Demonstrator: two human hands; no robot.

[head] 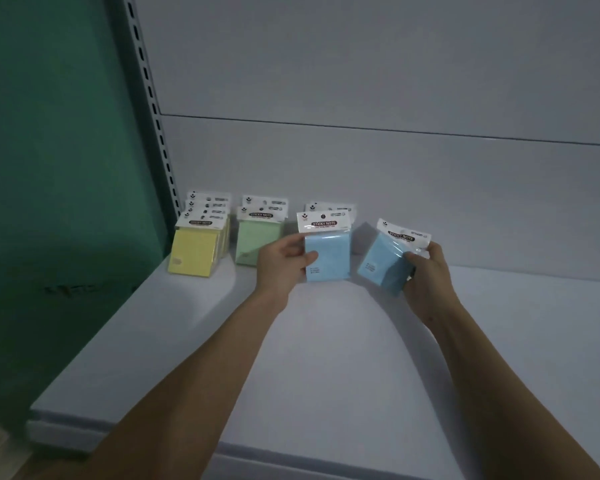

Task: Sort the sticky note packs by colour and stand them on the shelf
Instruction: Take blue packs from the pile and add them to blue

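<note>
Left hand [284, 261] grips front blue pack [326, 252] at its left edge, thumb across the face, keeping it upright at the head of the blue row [331, 206]; judged as steadying so the row doesn't tip. Right hand [426, 271] pinches a second blue pack [385, 263] by its right side, fingers curled round the wrapper, pack tilted and off to the right of the row, base near the shelf [326, 358]; likely next to be stood with the blues. Yellow row [196, 249] stands far left against the upright, green row [258, 242] between yellow and blue, so colours run in separate files front to back. Packs are square paper blocks in glossy clear film with white printed header cards; film crinkles under the right fingers. Shelf is flat, matte, pale grey; back panel [378, 81] the same. Slotted metal upright [153, 109] at left, green wall [49, 133] beside it.
</note>
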